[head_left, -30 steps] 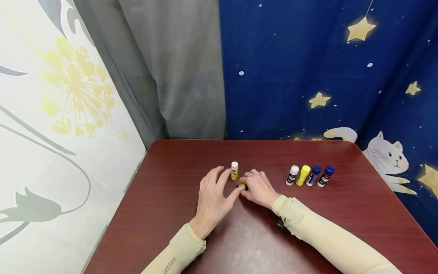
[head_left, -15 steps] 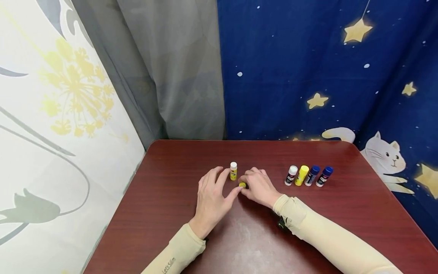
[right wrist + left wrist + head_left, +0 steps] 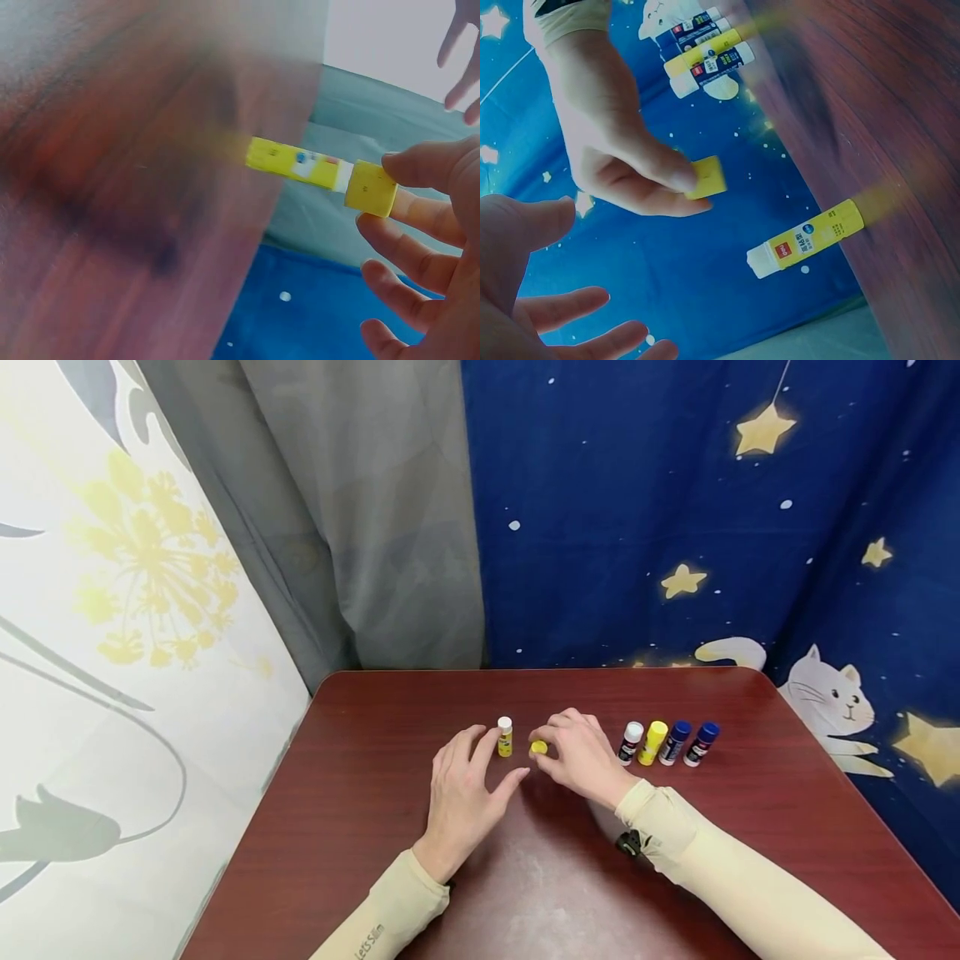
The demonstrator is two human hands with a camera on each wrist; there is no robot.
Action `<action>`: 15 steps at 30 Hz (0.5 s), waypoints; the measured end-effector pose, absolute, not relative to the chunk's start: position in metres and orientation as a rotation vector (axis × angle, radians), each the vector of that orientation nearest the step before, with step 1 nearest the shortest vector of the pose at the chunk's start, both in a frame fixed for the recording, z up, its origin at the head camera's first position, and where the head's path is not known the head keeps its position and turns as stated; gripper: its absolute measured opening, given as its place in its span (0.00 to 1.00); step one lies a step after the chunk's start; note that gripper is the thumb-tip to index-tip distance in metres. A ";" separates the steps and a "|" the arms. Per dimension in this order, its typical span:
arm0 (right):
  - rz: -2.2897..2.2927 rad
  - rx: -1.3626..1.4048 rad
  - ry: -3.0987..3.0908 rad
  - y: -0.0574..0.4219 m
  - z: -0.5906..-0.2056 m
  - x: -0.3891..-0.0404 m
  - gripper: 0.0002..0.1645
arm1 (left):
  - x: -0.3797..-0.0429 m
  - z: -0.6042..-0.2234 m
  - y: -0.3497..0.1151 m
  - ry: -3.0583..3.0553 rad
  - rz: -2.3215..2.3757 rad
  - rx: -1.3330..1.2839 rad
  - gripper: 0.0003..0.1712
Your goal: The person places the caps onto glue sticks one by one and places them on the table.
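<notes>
A yellow glue stick [image 3: 505, 742] with a white top stands upright on the table, its label showing in the left wrist view. My right hand [image 3: 588, 756] pinches a small yellow cap [image 3: 371, 189] between thumb and fingertips, just right of that stick and raised off the table. In the right wrist view the cap overlaps the white end of the stick behind it. My left hand [image 3: 461, 789] is at the stick's near left side, thumb and fingers spread, holding nothing. Its index fingertip lies close by the stick in the head view.
To the right of my right hand, several glue sticks stand in a row: one white-capped [image 3: 630, 744], one yellow [image 3: 652, 743] and two blue-capped [image 3: 701, 744]. The reddish-brown table [image 3: 360, 752] ends at a blue starry curtain [image 3: 600, 527] and a grey one.
My right hand has lifted and moved away to the right with the yellow cap, off my left thumb. The left hand has hardly moved, and the standing glue stick stays put.
</notes>
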State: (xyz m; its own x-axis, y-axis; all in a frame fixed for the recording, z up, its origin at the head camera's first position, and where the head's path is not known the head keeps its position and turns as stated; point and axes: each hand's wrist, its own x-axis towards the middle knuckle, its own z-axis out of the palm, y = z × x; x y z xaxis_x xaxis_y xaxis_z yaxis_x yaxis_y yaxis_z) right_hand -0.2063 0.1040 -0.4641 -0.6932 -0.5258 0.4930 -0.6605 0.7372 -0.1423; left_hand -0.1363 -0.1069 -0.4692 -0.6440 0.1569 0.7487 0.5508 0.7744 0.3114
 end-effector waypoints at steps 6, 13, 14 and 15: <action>0.464 0.913 -2.439 0.114 -0.445 -0.194 0.10 | -0.137 -0.468 -0.105 -2.218 -0.687 -0.527 0.35; 0.495 0.874 -2.366 0.130 -0.424 -0.178 0.11 | -0.138 -0.470 -0.103 -2.235 -0.691 -0.520 0.36; 0.502 0.868 -2.358 0.133 -0.421 -0.176 0.11 | -0.138 -0.471 -0.103 -2.237 -0.690 -0.519 0.36; 0.509 0.862 -2.351 0.135 -0.418 -0.173 0.11 | -0.138 -0.471 -0.103 -2.241 -0.688 -0.518 0.36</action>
